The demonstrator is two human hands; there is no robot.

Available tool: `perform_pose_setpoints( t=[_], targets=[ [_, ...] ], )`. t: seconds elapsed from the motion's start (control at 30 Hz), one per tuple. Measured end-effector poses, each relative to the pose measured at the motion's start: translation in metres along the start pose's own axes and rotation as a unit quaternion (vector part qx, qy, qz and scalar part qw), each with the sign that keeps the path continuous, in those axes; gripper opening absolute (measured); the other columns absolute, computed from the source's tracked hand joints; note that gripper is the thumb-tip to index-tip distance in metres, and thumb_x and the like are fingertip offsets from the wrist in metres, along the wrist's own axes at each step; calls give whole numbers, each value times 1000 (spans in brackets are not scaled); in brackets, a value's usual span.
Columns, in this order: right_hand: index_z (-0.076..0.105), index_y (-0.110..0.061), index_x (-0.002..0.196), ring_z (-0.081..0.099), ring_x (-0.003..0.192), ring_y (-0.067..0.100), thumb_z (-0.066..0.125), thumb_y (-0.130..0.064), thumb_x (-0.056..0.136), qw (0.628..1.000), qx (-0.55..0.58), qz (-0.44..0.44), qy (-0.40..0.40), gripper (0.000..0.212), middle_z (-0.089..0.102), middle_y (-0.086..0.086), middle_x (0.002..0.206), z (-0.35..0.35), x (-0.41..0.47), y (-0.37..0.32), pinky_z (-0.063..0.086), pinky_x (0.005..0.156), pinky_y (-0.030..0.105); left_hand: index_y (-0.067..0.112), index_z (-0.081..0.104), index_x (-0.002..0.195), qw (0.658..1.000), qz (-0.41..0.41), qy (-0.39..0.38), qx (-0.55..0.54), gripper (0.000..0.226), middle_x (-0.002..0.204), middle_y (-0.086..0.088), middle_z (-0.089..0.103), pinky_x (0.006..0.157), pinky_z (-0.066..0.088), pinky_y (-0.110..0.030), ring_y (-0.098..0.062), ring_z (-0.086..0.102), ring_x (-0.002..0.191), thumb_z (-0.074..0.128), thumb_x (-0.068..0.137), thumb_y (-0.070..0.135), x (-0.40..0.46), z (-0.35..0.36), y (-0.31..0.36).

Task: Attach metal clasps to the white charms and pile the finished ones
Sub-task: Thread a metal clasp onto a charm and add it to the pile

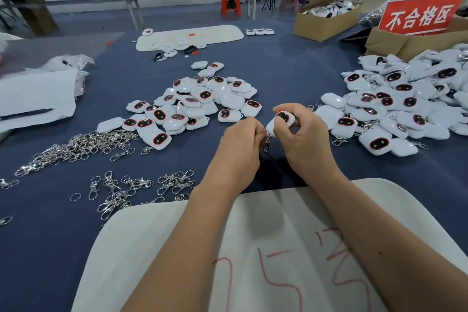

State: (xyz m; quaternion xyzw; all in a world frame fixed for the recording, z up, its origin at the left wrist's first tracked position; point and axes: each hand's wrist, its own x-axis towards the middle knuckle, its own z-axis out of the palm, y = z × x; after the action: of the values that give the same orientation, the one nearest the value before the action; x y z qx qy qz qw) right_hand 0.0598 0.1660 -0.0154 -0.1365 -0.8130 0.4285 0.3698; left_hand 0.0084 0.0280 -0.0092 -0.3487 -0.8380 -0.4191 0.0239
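Note:
My right hand (301,139) grips a white charm (282,120) with a dark red-rimmed oval face, held above the blue table. My left hand (240,147) pinches a metal clasp (267,140) at the charm's lower corner, its fingers curled round it. A pile of white charms without clasps (192,104) lies ahead at the middle. To the right spreads a bigger heap of charms with clasps (395,109). Loose metal clasps (83,147) lie in a heap to the left, and more clasps (141,185) are scattered nearer me.
A white foam sheet with red writing (266,248) lies under my forearms. White paper and a black pen (27,114) lie at the left. Cardboard boxes (326,20) and a red sign (420,15) stand at the back right. Another white mat (190,35) lies further back.

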Motion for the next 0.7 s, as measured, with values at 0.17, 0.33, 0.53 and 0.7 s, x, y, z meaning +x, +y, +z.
perform_pose_setpoints(
  t=[0.17, 0.33, 0.53, 0.7],
  targets=[
    [70, -12, 104, 59, 76, 5, 62, -9, 96, 1000, 1, -9, 3, 12, 68, -10, 84, 0, -1, -1, 43, 66, 8, 21, 53, 87, 1000, -25, -7, 0, 21, 90, 3, 62, 75, 53, -52, -24, 59, 82, 42, 101, 10, -1, 0, 2],
    [68, -14, 98, 57, 64, 5, 63, -10, 95, 1000, 9, -9, 2, 7, 64, -12, 73, 0, -3, 0, 43, 61, 10, 23, 53, 86, 999, -49, -2, 18, 21, 88, 2, 62, 74, 54, -54, -26, 60, 80, 43, 98, 8, 0, 2, 4],
    [62, -19, 94, 49, 52, 3, 62, -13, 94, 998, 67, 17, -10, 6, 59, -20, 60, -1, -1, 1, 39, 53, 12, 20, 55, 86, 999, -30, 19, -11, 20, 84, 4, 62, 73, 53, -49, -23, 59, 79, 47, 100, 8, 2, 2, 2],
    [63, -14, 96, 38, 52, 19, 61, -20, 92, 979, 183, 92, -15, 8, 50, -10, 55, -4, 1, 2, 33, 51, 28, 16, 65, 89, 991, 13, 86, -101, 14, 87, 13, 66, 74, 47, -16, -5, 61, 85, 60, 98, 6, 2, 1, 6]
  ],
)
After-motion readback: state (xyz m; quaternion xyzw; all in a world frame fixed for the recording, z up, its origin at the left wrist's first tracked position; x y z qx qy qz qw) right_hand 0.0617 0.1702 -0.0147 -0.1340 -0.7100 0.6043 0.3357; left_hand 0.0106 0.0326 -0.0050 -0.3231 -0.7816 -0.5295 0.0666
